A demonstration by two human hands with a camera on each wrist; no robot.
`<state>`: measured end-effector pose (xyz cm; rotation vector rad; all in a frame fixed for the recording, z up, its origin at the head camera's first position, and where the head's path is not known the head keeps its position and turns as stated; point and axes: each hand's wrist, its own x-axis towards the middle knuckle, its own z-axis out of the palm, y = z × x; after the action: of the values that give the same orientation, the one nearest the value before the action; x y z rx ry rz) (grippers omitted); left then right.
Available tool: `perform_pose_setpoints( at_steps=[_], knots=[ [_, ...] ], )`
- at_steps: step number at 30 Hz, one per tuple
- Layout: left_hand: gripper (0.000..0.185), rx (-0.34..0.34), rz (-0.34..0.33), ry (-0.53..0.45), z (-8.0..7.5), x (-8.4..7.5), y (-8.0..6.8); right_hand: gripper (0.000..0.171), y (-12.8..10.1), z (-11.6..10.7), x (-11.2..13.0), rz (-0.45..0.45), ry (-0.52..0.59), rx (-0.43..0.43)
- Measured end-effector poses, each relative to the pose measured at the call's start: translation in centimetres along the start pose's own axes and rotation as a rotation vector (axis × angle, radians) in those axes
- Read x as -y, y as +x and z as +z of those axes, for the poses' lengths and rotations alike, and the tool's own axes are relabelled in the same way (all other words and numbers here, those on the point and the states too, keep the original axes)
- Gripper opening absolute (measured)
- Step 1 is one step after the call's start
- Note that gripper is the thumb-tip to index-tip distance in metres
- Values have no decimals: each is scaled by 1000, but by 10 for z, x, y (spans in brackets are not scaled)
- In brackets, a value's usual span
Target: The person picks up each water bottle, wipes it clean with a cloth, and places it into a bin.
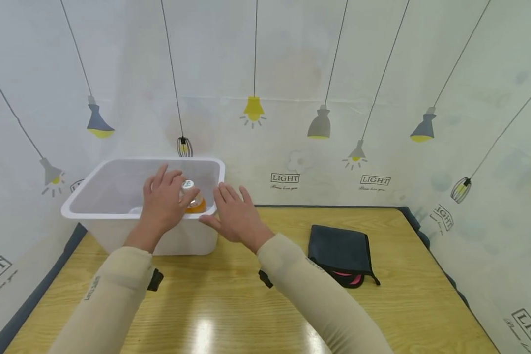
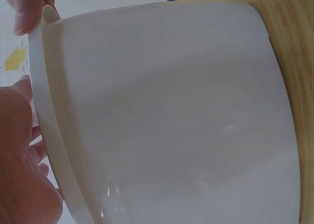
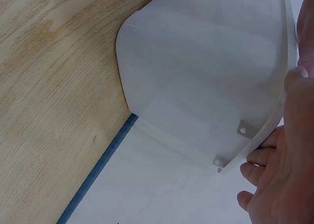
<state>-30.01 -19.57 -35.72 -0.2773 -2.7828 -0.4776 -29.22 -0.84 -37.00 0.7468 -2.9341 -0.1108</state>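
The bottle (image 1: 193, 197) of orange liquid is standing inside the white bin (image 1: 115, 215), near its front right corner, with its long axis roughly upright and its white cap pointing up, tipped a little toward the left hand. The left hand (image 1: 162, 202) is reaching over the bin's near rim and is curling its thumb and fingers around the bottle's neck and cap, so it is gripping the bottle; the fingers are hiding most of the bottle's left side, and only the cap and an orange patch of the body are showing. Whether the bottle's base is resting on the bin's floor cannot be told. The right hand (image 1: 235, 214) is hovering just beside the bottle, at the bin's right front corner, with its fingers straight and spread and holding nothing; the head view is not showing clearly whether its thumb is touching the rim. In the right wrist view the fingers (image 3: 274, 185) are lying close against the rim's edge.

The bin is sitting at the back left of the wooden table (image 1: 248, 314), against a backdrop printed with hanging lamps. A dark folded cloth (image 1: 339, 250) with a pink edge underneath is lying on the table to the right, well apart from both hands. Both forearms are wearing beige sleeves.
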Motion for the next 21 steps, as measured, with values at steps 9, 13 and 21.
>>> perform_pose_setpoints(
  at_steps=[9, 13, 21],
  knots=[
    [58, 31, -3, -13, 2, 3, 3, 85, 5, -2, -3, 8, 69, 60],
    [57, 27, -6, -30, 0, 3, 3, 82, 7, -7, -8, 0, 79, 77],
    [57, -40, 41, -71, -15, -12, 2, 80, -3, -21, -32, 0, 98, 95]
  ],
)
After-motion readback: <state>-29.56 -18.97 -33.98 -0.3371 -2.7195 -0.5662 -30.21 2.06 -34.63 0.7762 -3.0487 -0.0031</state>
